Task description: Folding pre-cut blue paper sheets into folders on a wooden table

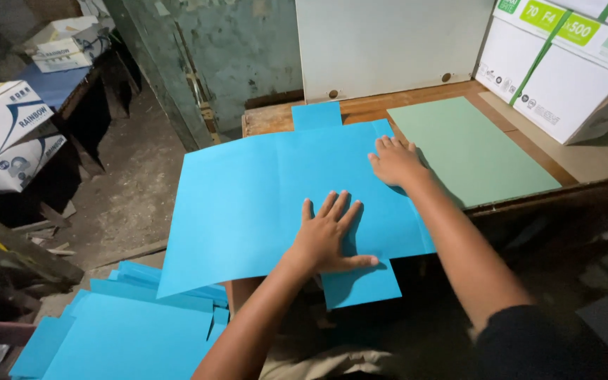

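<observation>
Both hands, left [325, 236] and right [394, 160], seemingly flat on blue card [248, 204]

One blue card sheet [262, 204]; one green sheet [469, 148]; one blue floor stack [121, 331]; two hands [328, 236].

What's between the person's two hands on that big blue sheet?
Only bare blue sheet: in the head view, nothing lies between the left hand and the right hand, both pressed flat on it.
</observation>
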